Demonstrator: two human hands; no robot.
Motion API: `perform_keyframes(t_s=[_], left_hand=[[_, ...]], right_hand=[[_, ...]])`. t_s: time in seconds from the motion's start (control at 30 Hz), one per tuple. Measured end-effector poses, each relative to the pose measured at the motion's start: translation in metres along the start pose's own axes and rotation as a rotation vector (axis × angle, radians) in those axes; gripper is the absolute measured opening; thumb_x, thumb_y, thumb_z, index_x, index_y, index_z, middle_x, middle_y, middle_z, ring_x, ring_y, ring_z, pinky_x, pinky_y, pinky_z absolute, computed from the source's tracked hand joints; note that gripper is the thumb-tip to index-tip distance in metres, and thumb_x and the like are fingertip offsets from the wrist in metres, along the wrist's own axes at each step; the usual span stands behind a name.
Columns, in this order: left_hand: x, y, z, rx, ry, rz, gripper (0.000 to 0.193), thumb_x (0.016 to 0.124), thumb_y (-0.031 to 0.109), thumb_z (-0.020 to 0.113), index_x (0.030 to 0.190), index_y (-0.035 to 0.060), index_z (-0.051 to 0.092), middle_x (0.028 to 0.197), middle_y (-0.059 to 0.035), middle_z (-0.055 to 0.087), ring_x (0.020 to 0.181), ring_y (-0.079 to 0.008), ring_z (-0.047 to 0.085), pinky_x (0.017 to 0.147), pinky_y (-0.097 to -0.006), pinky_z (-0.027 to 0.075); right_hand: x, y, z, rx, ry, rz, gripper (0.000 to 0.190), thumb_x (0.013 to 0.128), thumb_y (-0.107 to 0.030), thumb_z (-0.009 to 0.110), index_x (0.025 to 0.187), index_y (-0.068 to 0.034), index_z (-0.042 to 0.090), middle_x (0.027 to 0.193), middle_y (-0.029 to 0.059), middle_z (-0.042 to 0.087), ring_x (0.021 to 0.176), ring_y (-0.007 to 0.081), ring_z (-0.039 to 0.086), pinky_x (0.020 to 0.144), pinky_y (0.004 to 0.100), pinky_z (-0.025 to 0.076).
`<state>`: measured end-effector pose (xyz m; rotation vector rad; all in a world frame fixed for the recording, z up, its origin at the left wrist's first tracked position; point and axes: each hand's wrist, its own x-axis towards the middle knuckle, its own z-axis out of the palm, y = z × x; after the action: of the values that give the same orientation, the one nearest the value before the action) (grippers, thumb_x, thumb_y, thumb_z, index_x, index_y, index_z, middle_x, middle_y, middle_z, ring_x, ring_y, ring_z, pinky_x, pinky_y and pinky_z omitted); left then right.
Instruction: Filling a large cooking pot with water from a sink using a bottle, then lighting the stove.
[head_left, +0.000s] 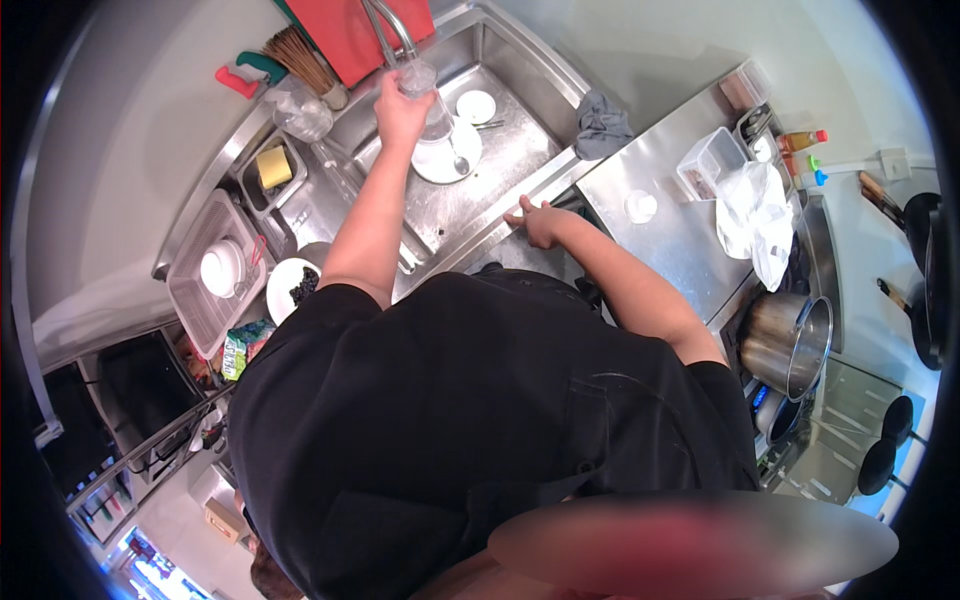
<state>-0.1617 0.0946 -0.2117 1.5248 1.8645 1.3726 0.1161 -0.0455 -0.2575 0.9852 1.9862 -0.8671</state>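
Observation:
My left hand (405, 109) grips a clear tall container (433, 127), its round mouth just under the metal tap (401, 34). Whether water runs into it is hard to see. Below, a white plate (444, 166) lies in the stainless steel sink (517, 131) with a spoon (461, 162) on it. A small white dish (476, 107) sits behind that plate, beside thin metal cutlery (491, 124). My right hand (541, 223) is at the sink's front rim, fingers apart and holding nothing that I can make out.
A grey cloth (602, 126) drapes over the sink's right corner. Left are a yellow sponge (274, 166) in a metal tub, a dish rack (193, 281) and a white bowl (283, 289) with dark food. Right are a plastic bag (757, 217) and a large steel pot (776, 341).

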Motion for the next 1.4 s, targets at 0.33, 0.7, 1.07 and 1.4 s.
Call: perform_keyframes(t_s=[0.33,0.7,1.07,1.4], left_hand=[[-0.004,0.021,-0.017,-0.039,-0.001,0.018,0.069,0.073,0.022,0.094,0.128,-0.0005,0.059,0.114,-0.0240,0.077,0.107,-0.0375,0.076,0.096,-0.0435,0.058],[-0.047,0.038,-0.032,-0.093,-0.079,-0.007,0.066,0.074,0.018,0.095,0.126,-0.0004,0.058,0.113,-0.0196,0.076,0.107,-0.0287,0.075,0.096,-0.0396,0.057],[-0.082,0.120,-0.023,-0.455,-0.233,0.154,0.065,0.075,0.008,0.095,0.128,-0.0031,0.058,0.118,-0.0134,0.073,0.108,-0.0177,0.072,0.097,-0.0333,0.058],[-0.138,0.301,0.033,-0.439,-0.474,0.486,0.064,0.076,0.015,0.095,0.127,-0.0024,0.061,0.114,-0.0134,0.077,0.105,-0.0182,0.074,0.097,-0.0345,0.059]], right_hand=[[0.000,0.001,-0.003,-0.009,0.004,0.004,0.096,0.093,-0.013,0.064,0.173,-0.034,0.017,0.174,0.0344,0.002,0.152,0.0468,0.041,0.131,0.0492,0.027],[-0.009,0.014,0.004,0.097,0.126,-0.039,0.087,0.089,-0.015,0.067,0.169,-0.030,0.034,0.175,0.0309,0.009,0.150,0.0501,0.042,0.129,0.0464,0.033],[-0.128,0.074,0.064,0.554,0.898,0.021,0.054,0.093,-0.016,0.069,0.147,-0.011,0.063,0.167,0.0300,0.036,0.142,0.0450,0.054,0.120,0.0448,0.044],[-0.311,0.109,0.172,0.806,1.407,0.418,0.042,0.098,-0.018,0.068,0.140,-0.012,0.069,0.161,0.0218,0.051,0.145,0.0416,0.052,0.120,0.0459,0.043]])
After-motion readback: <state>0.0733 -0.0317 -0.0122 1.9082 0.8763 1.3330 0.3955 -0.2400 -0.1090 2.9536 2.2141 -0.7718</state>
